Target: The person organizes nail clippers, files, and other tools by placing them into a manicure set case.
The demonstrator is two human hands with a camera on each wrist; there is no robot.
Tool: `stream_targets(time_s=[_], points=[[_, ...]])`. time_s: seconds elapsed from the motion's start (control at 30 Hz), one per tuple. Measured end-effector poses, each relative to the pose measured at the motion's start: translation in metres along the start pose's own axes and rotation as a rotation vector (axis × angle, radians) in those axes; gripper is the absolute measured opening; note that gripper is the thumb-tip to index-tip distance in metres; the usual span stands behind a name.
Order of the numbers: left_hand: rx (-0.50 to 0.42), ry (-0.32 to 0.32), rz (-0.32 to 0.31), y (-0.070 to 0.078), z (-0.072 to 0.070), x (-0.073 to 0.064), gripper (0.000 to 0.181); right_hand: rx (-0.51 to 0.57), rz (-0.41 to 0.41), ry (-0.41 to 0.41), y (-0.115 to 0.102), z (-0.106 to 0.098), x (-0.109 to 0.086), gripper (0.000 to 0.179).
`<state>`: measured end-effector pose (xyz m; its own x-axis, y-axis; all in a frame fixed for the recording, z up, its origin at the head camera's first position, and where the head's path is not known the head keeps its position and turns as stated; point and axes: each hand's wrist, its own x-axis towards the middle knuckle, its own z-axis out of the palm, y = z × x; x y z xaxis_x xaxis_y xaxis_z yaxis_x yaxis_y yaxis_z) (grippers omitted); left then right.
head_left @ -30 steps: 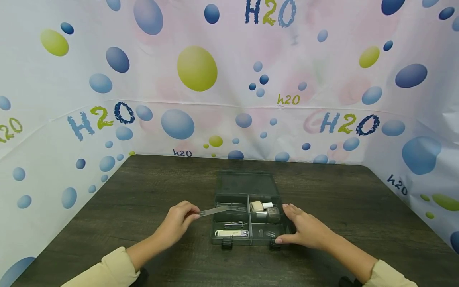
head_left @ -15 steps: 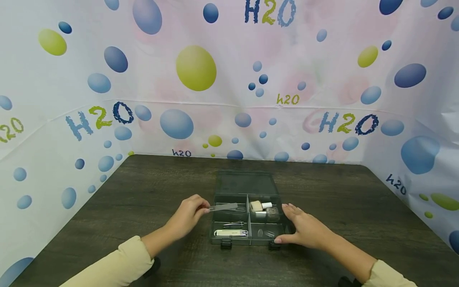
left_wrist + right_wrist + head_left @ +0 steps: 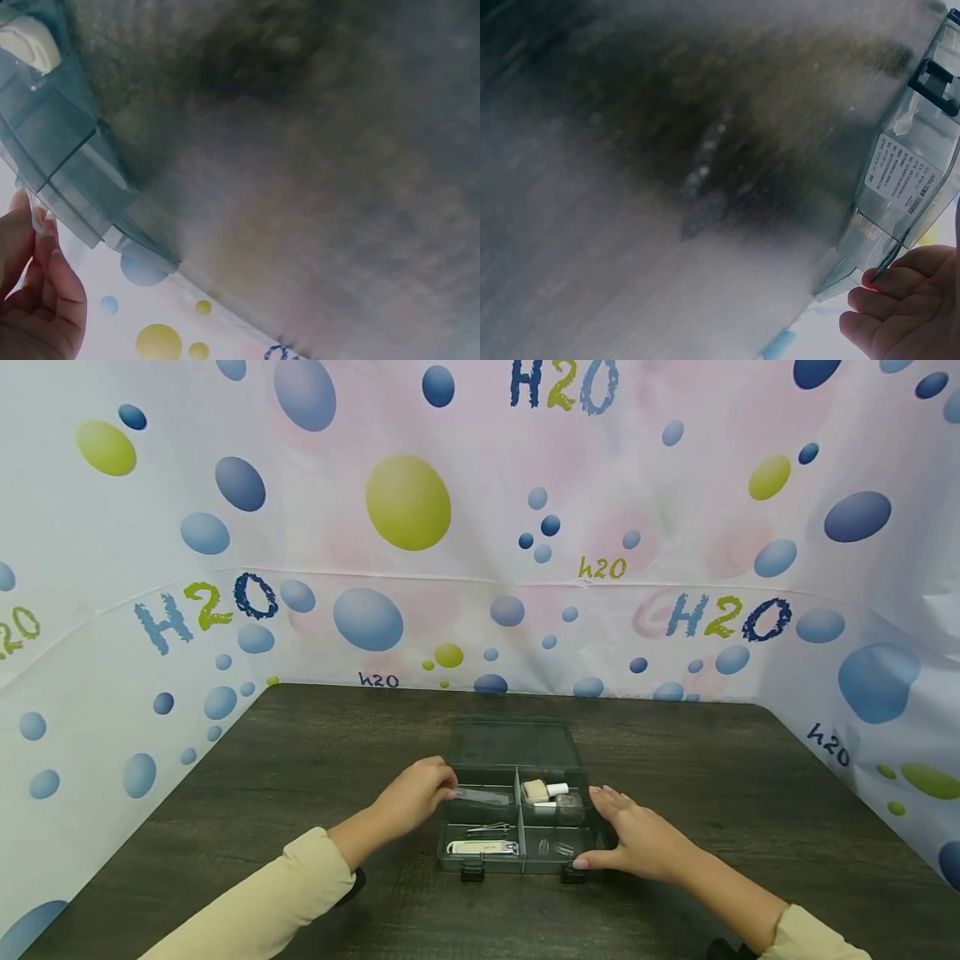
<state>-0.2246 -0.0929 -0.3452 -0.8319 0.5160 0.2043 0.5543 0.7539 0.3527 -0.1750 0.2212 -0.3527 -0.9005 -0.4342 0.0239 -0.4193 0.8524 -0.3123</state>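
A smoky clear plastic box (image 3: 459, 862) with dividers stands open, its lid (image 3: 513, 743) lying back. At its left side my left hand (image 3: 416, 795) pinches one end of a flat, translucent grey nail file (image 3: 483, 797), which extends into the back left compartment. The left wrist view shows the fingertips (image 3: 51, 225) around the file end. My right hand (image 3: 647, 839) rests against the box's right side, thumb at the front corner, fingers along the wall. In the front left compartment lie a cream nail clipper (image 3: 482, 847) and a thin metal tool (image 3: 487, 830).
Nail polish bottles (image 3: 536, 791) lie in the back right compartment. Small clear pieces (image 3: 555, 848) are in the front right one. Two dark latches (image 3: 472, 869) stick out at the box front. Dark wood table (image 3: 337, 727); a printed curtain (image 3: 480, 643) closes its far side.
My left hand has moved right toward the box, bringing the nail file lower into the back left compartment. The right hand keeps its place on the box.
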Motion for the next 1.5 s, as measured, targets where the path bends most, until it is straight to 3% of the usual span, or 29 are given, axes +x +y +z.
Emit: stream_targets(time_s=[0.4, 0.6, 0.87, 1.13, 1.37, 1.5], points=[[0.147, -0.141, 0.083, 0.006, 0.001, 0.015, 0.008, -0.003, -0.001, -0.006, -0.001, -0.001, 0.002, 0.102], [0.158, -0.204, 0.069, 0.005, -0.002, 0.023, 0.008, -0.004, 0.008, -0.015, -0.001, -0.001, 0.001, 0.104], [0.322, -0.288, 0.063, 0.014, -0.003, 0.037, 0.011, -0.011, 0.011, -0.009, 0.0, -0.001, 0.0, 0.104], [0.39, -0.315, 0.047, 0.015, 0.0, 0.041, 0.012, -0.018, 0.012, -0.012, 0.0, -0.001, 0.001, 0.104], [0.381, -0.31, 0.018, 0.015, 0.001, 0.043, 0.021, -0.02, 0.004, -0.005, -0.001, -0.001, 0.001, 0.104], [0.375, -0.313, 0.003, 0.016, 0.001, 0.042, 0.016, -0.021, 0.002, -0.001, -0.001, 0.0, 0.001, 0.104]])
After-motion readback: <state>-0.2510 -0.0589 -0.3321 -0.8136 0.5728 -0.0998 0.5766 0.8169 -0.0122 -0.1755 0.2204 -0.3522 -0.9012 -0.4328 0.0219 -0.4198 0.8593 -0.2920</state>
